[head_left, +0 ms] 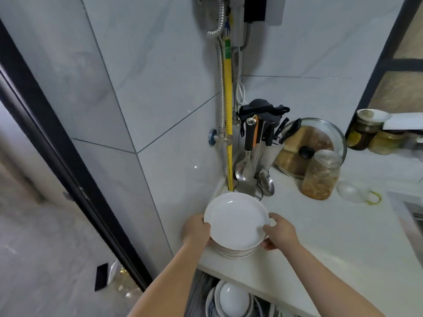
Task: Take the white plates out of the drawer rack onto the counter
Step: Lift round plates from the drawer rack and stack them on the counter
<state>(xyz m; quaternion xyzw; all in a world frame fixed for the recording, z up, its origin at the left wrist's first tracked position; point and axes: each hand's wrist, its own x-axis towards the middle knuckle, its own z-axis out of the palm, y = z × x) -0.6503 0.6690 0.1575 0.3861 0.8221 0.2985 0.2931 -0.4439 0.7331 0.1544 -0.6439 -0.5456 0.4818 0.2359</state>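
Forearms come in from the bottom edge, with the drawer rack (pixel 231 300) open just under the counter (pixel 320 236) lip; bowls and plates (pixel 233 299) sit stacked inside it, exact count unclear. Both hands grip 1 white plate (pixel 235 219): left hand (pixel 196 228) closed on its left rim, right hand (pixel 280 232) closed on its right rim, thumbs on top. That plate sits atop a plate stack (pixel 235 251) at the counter's front-left corner; can't tell if it is touching the stack or held just above it. Further back, utensil rack (pixel 256 147) in the corner holds ladles, a spatula and knives, with a black cloth (pixel 263 109) draped over the top. Glass lid (pixel 313 147) leans on the wall beside it. Clear jar (pixel 320 175) in front of the lid holds brownish contents, no cap on. 2 more jars (pixel 368 136) on the ledge at right, dark and yellowish contents, 1 topped with a small white dish. Yellow pipe (pixel 228 110) runs down the wall corner.
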